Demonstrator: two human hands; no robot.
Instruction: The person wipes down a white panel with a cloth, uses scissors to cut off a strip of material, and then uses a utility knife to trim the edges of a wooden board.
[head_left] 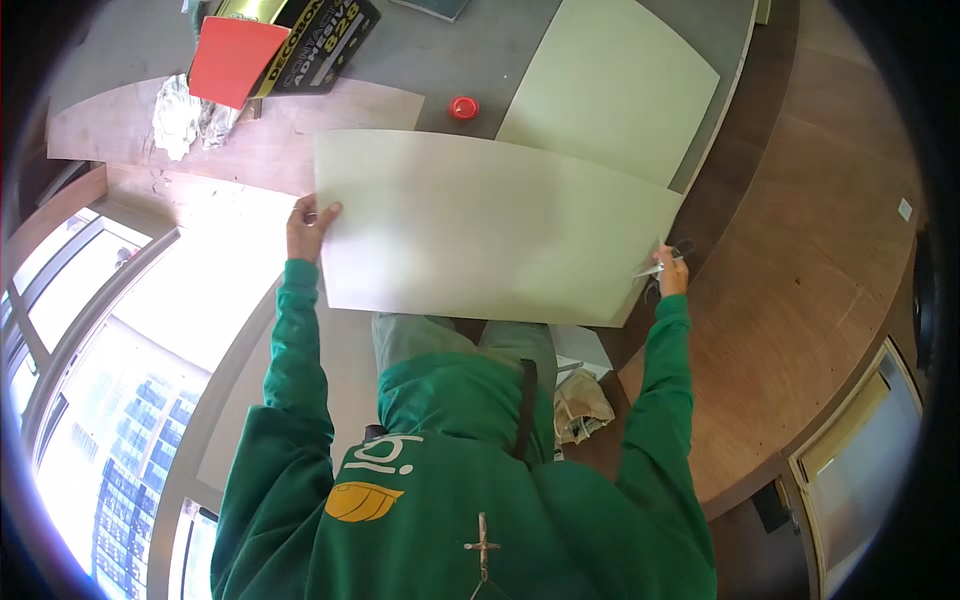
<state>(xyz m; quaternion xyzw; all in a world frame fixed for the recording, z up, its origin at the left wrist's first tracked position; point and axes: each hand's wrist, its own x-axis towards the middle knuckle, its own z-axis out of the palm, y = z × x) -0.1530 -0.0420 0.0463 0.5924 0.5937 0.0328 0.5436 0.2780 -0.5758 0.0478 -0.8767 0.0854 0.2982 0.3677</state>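
Observation:
A large pale white sheet [480, 225] with a curved far edge is held in front of me, above my lap. My left hand [309, 228] grips its left edge, thumb on the upper face and fingers mostly behind. At the right edge, my right hand [671, 270] is closed around what looks like a pair of scissors [650, 270], its pale blade pointing left across the sheet's corner. Whether the right fingers also pinch the sheet is too small to tell. Behind it, a second pale sheet [615, 85] lies on the grey tabletop [440, 60], partly covered by the first.
A dark tin [320, 45] with a red flap-like piece [235, 60] stands far left beside a crumpled white cloth [178, 115]. A red round cap [463, 107] sits beyond the sheet. Curved wooden panelling [790, 330] runs along the right; a bright window [130, 400] is left.

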